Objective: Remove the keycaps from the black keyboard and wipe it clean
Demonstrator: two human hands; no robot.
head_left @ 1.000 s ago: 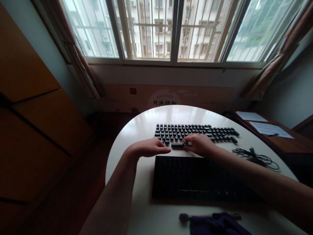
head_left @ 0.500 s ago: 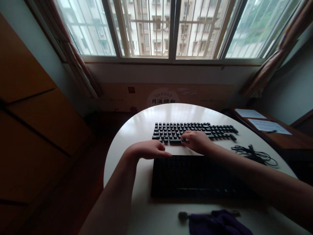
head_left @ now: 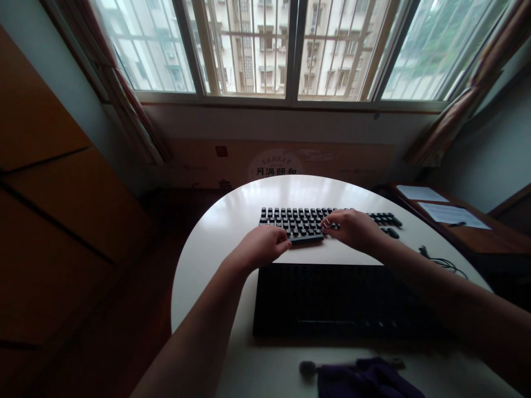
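Black keycaps point(head_left: 296, 215) stand in rows on the white round table point(head_left: 207, 243). My left hand point(head_left: 265, 243) is closed, thumb and fingertips together at the left end of the long space bar keycap point(head_left: 307, 241), which lies slightly askew in front of the rows. Over the rows' right part, my right hand point(head_left: 352, 228) pinches a thin bright wire piece point(head_left: 327, 223); its exact kind is too small to tell. Several keycaps are hidden under this hand. Nearer to me lies the black keyboard point(head_left: 332, 298), its detail lost in shadow.
A black cable point(head_left: 443, 262) lies coiled at the right. At the front are a brush point(head_left: 307, 368) and a purple cloth point(head_left: 365, 381). Beyond the table's right edge, a brown surface point(head_left: 501, 237) bears papers point(head_left: 452, 214) and a pen point(head_left: 457, 224).
My right hand has moved right and slightly away from me along the keycaps. My left hand has curled its fingers and come to the space bar keycap, which now sits askew.
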